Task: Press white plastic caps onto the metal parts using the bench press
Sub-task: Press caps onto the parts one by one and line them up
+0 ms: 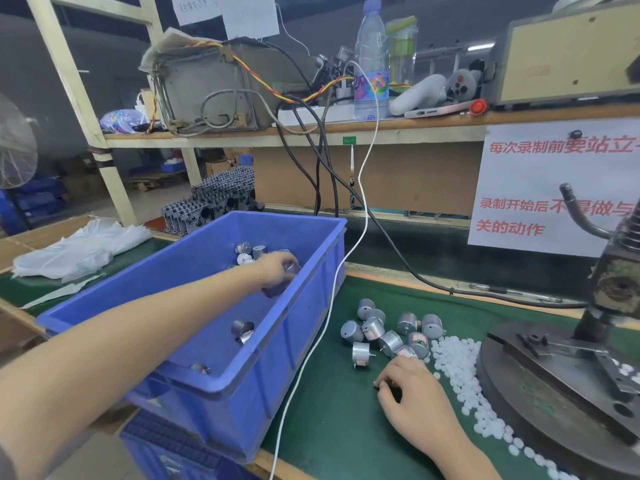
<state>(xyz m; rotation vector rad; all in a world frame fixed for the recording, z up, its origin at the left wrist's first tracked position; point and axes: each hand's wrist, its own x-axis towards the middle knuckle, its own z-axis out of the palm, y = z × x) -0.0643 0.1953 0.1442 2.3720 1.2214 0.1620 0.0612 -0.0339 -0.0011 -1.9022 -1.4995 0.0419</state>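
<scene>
Reaching my left hand (pixel 277 271) into the blue bin (pixel 304 306), curled around a metal part (pixel 289 270); right hand (pixel 412 393) pinches something tiny near the white caps (pixel 460 362). Next I'd guess: seat part and cap under the press (pixel 588 341).

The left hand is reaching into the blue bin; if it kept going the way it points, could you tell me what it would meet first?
Probably the small cluster of metal parts just beyond the left hand, near the far wall of the blue bin. Depth is hard to judge, so it might pass above them.
</scene>
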